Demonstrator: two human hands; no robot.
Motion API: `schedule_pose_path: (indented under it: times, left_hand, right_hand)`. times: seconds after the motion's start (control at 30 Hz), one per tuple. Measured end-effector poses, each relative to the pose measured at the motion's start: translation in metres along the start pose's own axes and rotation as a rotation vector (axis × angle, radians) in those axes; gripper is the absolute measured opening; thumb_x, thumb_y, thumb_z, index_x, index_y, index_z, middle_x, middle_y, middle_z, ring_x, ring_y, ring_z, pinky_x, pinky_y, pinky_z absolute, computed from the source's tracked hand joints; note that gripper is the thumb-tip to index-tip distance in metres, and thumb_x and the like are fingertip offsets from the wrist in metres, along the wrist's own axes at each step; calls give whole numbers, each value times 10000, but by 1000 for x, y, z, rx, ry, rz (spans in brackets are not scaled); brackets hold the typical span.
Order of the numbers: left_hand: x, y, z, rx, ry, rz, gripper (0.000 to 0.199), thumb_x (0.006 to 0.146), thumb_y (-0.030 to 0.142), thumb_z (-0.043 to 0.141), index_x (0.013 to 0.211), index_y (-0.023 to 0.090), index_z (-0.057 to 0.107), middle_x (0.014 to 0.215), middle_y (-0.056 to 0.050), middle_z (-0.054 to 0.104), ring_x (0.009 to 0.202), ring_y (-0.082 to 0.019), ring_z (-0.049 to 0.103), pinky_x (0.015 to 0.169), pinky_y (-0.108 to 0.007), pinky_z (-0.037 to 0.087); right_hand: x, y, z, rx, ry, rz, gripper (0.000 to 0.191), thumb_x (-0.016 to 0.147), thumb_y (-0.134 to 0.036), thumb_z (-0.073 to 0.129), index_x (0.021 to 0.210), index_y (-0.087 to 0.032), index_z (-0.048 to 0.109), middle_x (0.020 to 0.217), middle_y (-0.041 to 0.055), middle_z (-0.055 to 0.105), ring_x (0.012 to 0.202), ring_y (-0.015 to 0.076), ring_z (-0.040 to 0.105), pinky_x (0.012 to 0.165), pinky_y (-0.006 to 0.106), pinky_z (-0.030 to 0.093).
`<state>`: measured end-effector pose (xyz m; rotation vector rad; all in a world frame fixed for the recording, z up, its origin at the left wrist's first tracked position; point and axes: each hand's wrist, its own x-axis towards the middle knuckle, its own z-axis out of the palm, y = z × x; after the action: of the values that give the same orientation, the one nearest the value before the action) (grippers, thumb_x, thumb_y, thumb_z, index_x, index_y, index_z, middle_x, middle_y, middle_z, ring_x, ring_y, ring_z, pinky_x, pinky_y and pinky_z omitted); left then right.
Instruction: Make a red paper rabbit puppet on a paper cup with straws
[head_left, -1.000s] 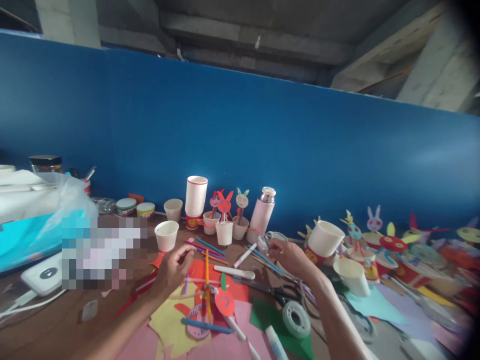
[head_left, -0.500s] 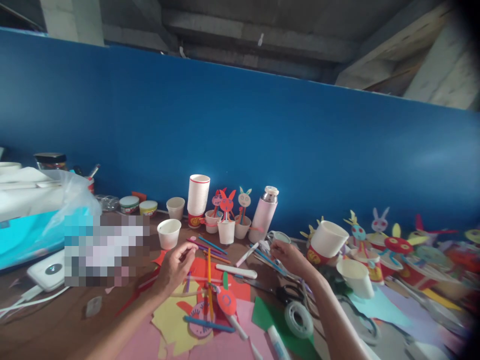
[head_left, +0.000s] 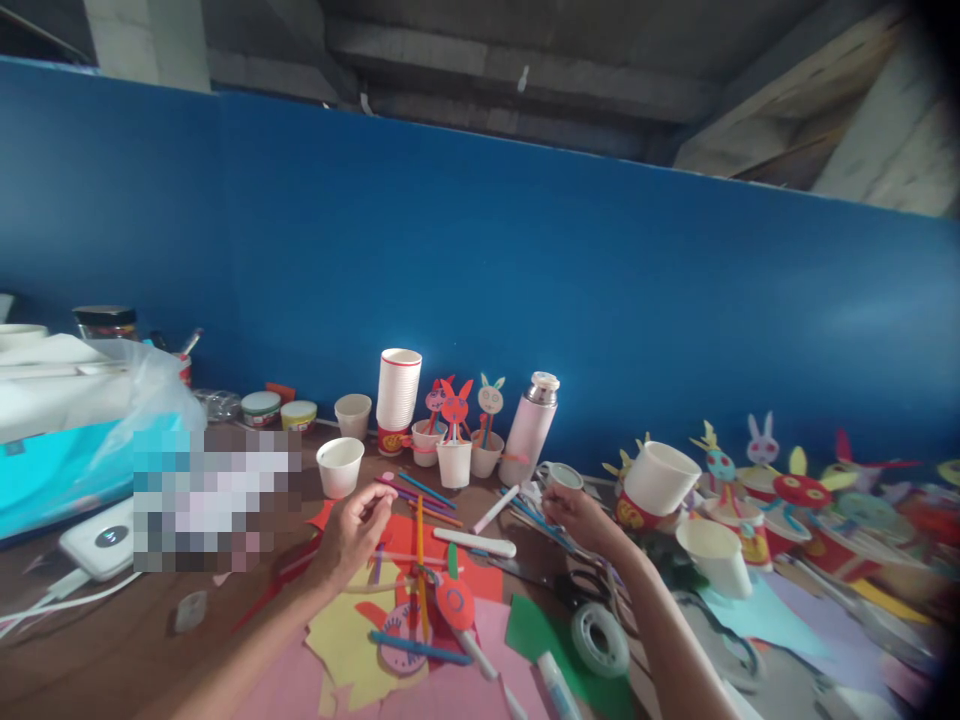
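My left hand [head_left: 358, 528] hovers over the left edge of the coloured paper, its fingers curled in and nothing visible in them. Just behind it stands a white paper cup [head_left: 340, 468]. My right hand [head_left: 576, 508] is closed with its fingertips turned down, beside a bundle of blue and white sticks [head_left: 536, 518]; what it grips, if anything, is hidden. Between the hands lie a white stick [head_left: 474, 543], an orange pipe cleaner [head_left: 422, 590], a red paper head on a stick [head_left: 455, 602], a blue marker [head_left: 420, 648] and a pink paper face [head_left: 401, 625].
Black-handled scissors [head_left: 581, 588], a tape roll [head_left: 600, 640] and a glue stick [head_left: 556, 685] lie near my right forearm. Behind stand stacked cups [head_left: 398, 390], cup puppets [head_left: 454, 462] and a pink flask [head_left: 529, 430]. More puppets [head_left: 799, 490] crowd the right; a power bank [head_left: 97, 540] is left.
The view has shifted very slightly. Both hands keep nearly the same pose and place, and the things on the table have not visibly moved.
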<state>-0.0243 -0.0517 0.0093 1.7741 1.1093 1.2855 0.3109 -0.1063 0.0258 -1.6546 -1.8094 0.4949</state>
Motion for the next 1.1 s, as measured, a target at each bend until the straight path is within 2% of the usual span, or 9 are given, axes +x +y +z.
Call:
schedule_pose_path:
  times: [0.33, 0.57, 0.77, 0.93, 1.1]
  left_hand:
    - [0, 1, 0, -30, -28, -31, 217, 764, 356, 462, 791, 169, 568, 513, 49, 446, 476, -106, 424, 459, -189, 340]
    - [0, -5, 1, -45, -38, -28, 209, 772, 349, 457, 796, 171, 565, 509, 55, 432, 478, -98, 405, 461, -183, 333]
    - [0, -6, 1, -52, -29, -27, 199, 761, 333, 467, 794, 169, 575, 507, 52, 441, 485, -102, 416, 463, -182, 337]
    - [0, -3, 0, -47, -32, -35, 207, 758, 335, 469, 809, 168, 580, 530, 43, 473, 495, -107, 434, 471, -187, 349]
    - [0, -1, 1, -48, -20, -38, 205, 747, 338, 474, 792, 169, 581, 513, 49, 463, 474, -104, 422, 452, -185, 336]
  right_hand:
    - [-1, -16, 9, 56, -31, -16, 174, 791, -243, 432, 648, -165, 493, 569, -21, 512, 541, 112, 443, 524, 236, 327]
    - [1, -14, 16, 188, -104, -22, 222, 814, -313, 414, 643, -178, 459, 570, -26, 485, 537, 104, 424, 531, 230, 345]
    - [-3, -24, 14, 329, -194, -20, 263, 785, -410, 453, 684, -168, 465, 576, -15, 491, 529, 104, 443, 528, 231, 368]
    - [-1, -28, 6, 356, -95, -33, 267, 792, -413, 434, 671, -175, 447, 584, -16, 467, 541, 108, 437, 556, 242, 366]
    - [4, -23, 12, 301, 20, -33, 222, 791, -347, 437, 647, -180, 459, 575, -21, 451, 548, 114, 421, 560, 242, 342]
